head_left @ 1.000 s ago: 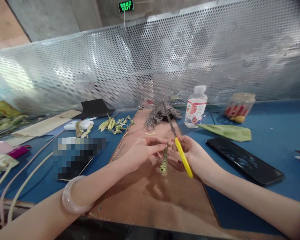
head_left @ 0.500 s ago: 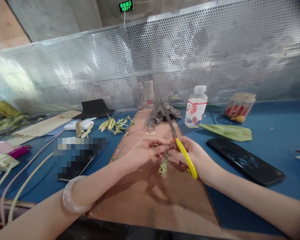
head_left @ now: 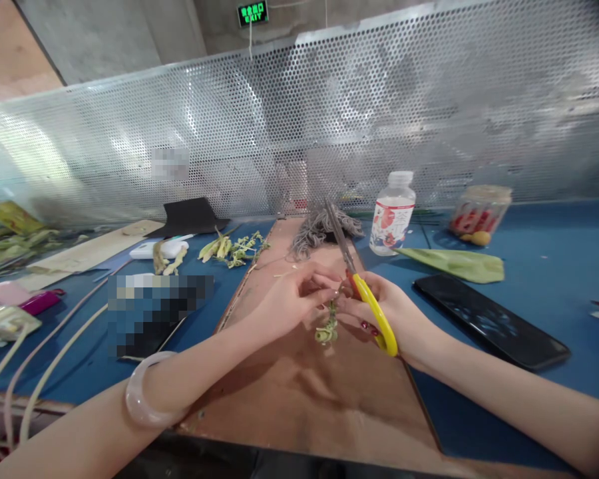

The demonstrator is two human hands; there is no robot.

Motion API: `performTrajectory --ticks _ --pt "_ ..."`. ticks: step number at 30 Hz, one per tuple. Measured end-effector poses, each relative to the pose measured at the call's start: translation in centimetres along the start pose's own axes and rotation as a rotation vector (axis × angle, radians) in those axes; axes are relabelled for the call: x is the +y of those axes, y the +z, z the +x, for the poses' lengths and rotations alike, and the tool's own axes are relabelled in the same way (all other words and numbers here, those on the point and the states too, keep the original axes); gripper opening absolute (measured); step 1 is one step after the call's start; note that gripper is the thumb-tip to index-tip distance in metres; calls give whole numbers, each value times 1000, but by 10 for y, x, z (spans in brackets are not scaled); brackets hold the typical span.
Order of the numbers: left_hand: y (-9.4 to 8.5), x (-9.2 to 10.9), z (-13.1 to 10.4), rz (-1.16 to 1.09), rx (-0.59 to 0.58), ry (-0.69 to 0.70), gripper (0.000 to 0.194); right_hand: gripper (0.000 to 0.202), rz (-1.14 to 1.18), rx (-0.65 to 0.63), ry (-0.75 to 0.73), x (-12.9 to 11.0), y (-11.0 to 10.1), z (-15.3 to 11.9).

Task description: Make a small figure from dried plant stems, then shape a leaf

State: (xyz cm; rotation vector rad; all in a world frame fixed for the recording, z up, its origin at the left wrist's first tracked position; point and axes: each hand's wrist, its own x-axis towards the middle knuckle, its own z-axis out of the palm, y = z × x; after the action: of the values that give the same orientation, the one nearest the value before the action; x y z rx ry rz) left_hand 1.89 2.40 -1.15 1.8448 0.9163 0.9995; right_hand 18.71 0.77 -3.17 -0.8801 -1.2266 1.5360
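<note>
My left hand [head_left: 302, 296] pinches the top of a small, curled, pale-green plant piece [head_left: 326, 331] between thumb and fingers. The piece hangs below the fingertips, over the brown board. Close against it, the fingers of my right hand [head_left: 379, 306] meet at the same spot. A pair of scissors [head_left: 374, 309] with yellow and red handles is held in my right hand, blades pointing up and away. Whether my right fingertips also grip the plant piece is hard to see. Exactly what lies between the fingertips is hidden.
Grey yarn [head_left: 309, 233] lies beyond my hands. To the right are a bottle [head_left: 392, 216], a jar [head_left: 482, 209], a green leaf [head_left: 459, 264] and a black phone [head_left: 489, 322]. Leafy scraps [head_left: 234, 248] and a white device [head_left: 154, 249] lie left. A perforated metal screen [head_left: 229, 133] stands behind.
The hanging plant piece has turned and swung slightly left and up. My left fingers have shifted a little in their pinch. The scissors stay in my right hand, nearly unmoved.
</note>
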Motion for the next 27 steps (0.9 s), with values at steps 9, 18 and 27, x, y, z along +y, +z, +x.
performTrajectory --ticks 9,18,27 --pt "0 9 -3 215 35 9 15 43 -5 67 2 -1 -2 0" --pt "-3 8 -3 236 34 62 13 40 143 9 -12 1 -2 -1" --pt "-2 14 -4 337 89 47 5 36 80 95 45 -2 -4 -1"
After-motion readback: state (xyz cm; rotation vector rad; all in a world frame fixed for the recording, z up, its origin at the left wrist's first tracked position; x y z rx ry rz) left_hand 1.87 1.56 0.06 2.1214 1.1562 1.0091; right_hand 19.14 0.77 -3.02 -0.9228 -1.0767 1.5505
